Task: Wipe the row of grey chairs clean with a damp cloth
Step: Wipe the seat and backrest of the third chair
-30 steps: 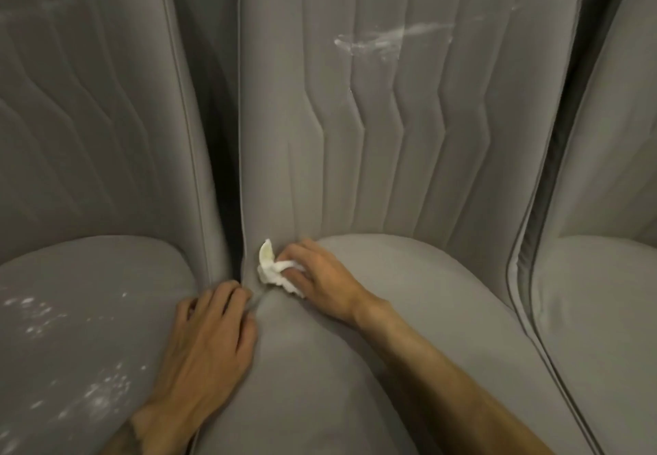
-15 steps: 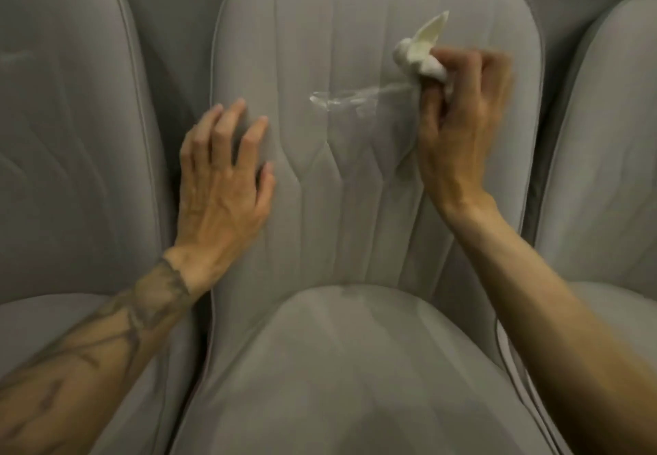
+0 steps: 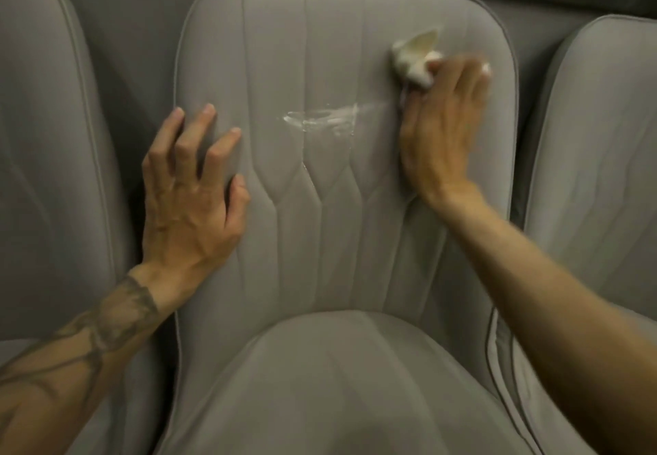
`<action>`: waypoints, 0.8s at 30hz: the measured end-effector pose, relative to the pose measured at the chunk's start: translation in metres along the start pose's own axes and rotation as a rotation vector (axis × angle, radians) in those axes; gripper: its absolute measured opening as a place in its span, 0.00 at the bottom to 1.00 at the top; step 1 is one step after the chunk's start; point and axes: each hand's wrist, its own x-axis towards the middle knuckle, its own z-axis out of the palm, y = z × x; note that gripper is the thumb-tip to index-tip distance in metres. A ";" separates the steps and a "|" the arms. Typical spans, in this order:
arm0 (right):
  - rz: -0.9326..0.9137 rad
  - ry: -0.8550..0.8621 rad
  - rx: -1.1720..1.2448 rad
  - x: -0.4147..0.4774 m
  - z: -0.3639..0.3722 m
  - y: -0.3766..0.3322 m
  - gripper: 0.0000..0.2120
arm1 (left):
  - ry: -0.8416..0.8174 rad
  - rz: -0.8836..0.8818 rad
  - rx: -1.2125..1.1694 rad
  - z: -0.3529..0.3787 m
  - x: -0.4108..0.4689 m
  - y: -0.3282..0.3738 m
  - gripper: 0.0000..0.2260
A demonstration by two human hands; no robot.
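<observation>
Since a second ago both hands are no longer working down at the crease of the seat; they are now lying up against the backrest (image 3: 320,45) of the middle chair, and since half a second ago the right hand's fingers are reaching out longer across the fabric instead of bunching into a fist.

The right hand (image 3: 441,127) is pressing on the upper right part of that backrest, blurred with motion. It is holding the cloth (image 3: 414,56), a small crumpled white wad, at its thumb side, with one pointed corner sticking up past the fingers. How tightly the fingers are closing on it is hard to tell through the blur.

The left hand (image 3: 192,198) is holding nothing. It is resting on the left edge of the same backrest with its fingers spread wide and slightly bent, the tips touching the fabric. Its forearm (image 3: 89,340), which is showing dark tattoo lines, is crossing the gap beside the left chair (image 3: 53,134).

A whitish streaky smear (image 3: 320,120) is lying across the middle of the backrest, between the two hands and just left of the right hand. The seat cushion (image 3: 337,383) is filling the lower centre of the view, and the right chair (image 3: 597,134) is standing just beside the middle one.
</observation>
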 end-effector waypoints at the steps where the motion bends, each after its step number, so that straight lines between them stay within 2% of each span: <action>1: -0.078 -0.075 0.047 -0.022 -0.002 -0.006 0.11 | 0.002 0.004 -0.001 0.000 0.001 -0.001 0.22; 4: -0.347 -0.283 0.041 -0.048 -0.017 0.011 0.10 | -0.001 0.008 -0.011 0.000 0.000 -0.001 0.22; 6: -0.392 -0.191 -0.036 -0.015 -0.015 0.026 0.09 | 0.009 0.011 -0.015 0.001 0.000 -0.002 0.22; 9: -0.201 0.047 -0.073 0.023 -0.002 0.024 0.08 | 0.003 0.012 -0.018 0.003 -0.001 -0.003 0.22; 11: -0.054 0.080 -0.038 0.001 0.006 0.009 0.12 | 0.008 0.008 -0.017 0.003 -0.003 -0.002 0.22; 13: -0.107 -0.087 0.020 -0.051 0.006 -0.005 0.12 | 0.012 0.019 -0.013 0.004 -0.002 -0.003 0.22; 16: -0.451 -0.383 0.055 -0.094 -0.013 0.003 0.10 | 0.009 0.015 -0.014 0.004 -0.002 -0.002 0.22; 18: -0.535 -0.343 0.022 -0.061 -0.013 0.013 0.10 | 0.013 0.006 -0.014 0.003 -0.002 -0.001 0.22; 21: -0.302 -0.047 -0.010 0.003 0.000 0.015 0.09 | -0.004 0.007 -0.019 0.004 -0.001 0.000 0.22; 23: -0.116 0.044 0.021 0.002 0.009 0.003 0.09 | -0.007 0.007 -0.017 0.005 -0.002 0.000 0.23; 24: -0.065 0.036 0.029 -0.016 0.014 -0.004 0.10 | -0.002 0.013 -0.013 0.005 -0.002 -0.002 0.22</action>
